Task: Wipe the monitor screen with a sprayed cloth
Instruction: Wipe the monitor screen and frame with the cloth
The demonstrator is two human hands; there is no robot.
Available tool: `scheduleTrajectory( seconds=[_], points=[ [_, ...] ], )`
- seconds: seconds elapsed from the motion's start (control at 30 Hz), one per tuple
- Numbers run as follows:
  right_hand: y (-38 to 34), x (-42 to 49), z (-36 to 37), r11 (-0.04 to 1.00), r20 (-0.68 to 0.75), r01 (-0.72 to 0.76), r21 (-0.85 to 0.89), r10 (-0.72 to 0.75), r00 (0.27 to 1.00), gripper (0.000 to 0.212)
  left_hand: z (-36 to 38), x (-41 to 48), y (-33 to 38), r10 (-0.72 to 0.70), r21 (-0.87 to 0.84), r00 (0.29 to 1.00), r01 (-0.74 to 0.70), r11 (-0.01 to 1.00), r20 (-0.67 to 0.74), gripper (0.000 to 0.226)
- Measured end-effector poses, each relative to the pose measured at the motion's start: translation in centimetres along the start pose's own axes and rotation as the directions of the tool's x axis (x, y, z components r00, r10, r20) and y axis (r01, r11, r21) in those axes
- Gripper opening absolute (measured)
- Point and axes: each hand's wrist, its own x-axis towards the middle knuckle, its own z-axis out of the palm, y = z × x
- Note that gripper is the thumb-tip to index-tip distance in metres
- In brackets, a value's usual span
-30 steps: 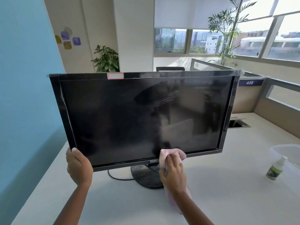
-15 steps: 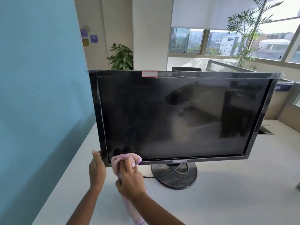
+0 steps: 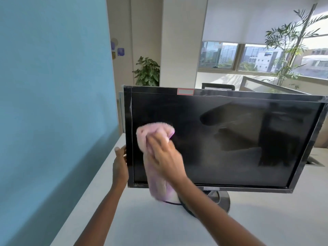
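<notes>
Monitor screen [image 3: 230,139] stood upright on its round stand [image 3: 221,201] on the pale bench [image 3: 142,226], with its left end nearer.

Changes noted: a second before, the pink cloth [image 3: 154,132] lay at bottom centre of the glass, and half a second before at the lower left corner. It was now at mid height on the left part of the glass, its loose tail hanging past the bottom frame. The right hand [image 3: 165,157] had its grip curled over the bunched cloth and pressed it to the glass; blur hid the finger detail. The left hand [image 3: 119,166] had shifted up from the corner and steadied the left bezel [image 3: 128,139]. Its thumb lay to the front, its other fingers were hidden behind, and the grip appeared clasped on that edge.

Assessment: the bottom strip seemed covered and the stroke had turned upward, so wiping was under way, not complete. Grey haze showed over the centre and right of the glass. Whether it was film or reflection could not be settled.

Surface and room: the bench was smooth and matt, with a dark cable [image 3: 170,202] looped at the stand. A blue partition [image 3: 53,103] ran along the left. Far off were a leafy plant [image 3: 147,71], windows [image 3: 248,57] and a tall plant [image 3: 287,55] at the right.
</notes>
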Motion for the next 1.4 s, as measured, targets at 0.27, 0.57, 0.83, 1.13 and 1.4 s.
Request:
scheduleTrajectory(
  seconds=[0.27,0.57,0.83,1.13,1.4],
  points=[
    [3.6,10.1,-3.0,0.917,-0.248,-0.076,-0.391,-0.025,0.968,0.053,1.5,2.7,3.8,0.027,-0.092,1.000,-0.027,0.995,0.003,0.066],
    [3.0,4.0,4.6,0.862,0.061,0.259,-0.436,-0.259,0.964,0.055,2.0,3.0,3.5,0.063,-0.162,0.998,-0.065,0.985,-0.016,0.069],
    [4.3,-2.7,7.6,0.725,0.391,0.544,-0.423,-0.396,0.831,0.058,1.5,2.7,3.5,-0.053,-0.110,0.998,0.049,0.993,-0.026,0.077],
    [7.7,-1.5,3.9,0.393,0.484,0.811,-0.433,-0.658,0.577,0.055,2.7,2.4,4.5,0.009,-0.030,0.993,-0.013,0.999,-0.115,0.078],
    [7.4,7.0,-1.4,0.662,0.140,0.541,-0.519,-0.559,0.818,0.053,4.2,2.3,4.8,0.034,0.016,0.972,-0.031,0.999,-0.231,0.063]
  ],
)
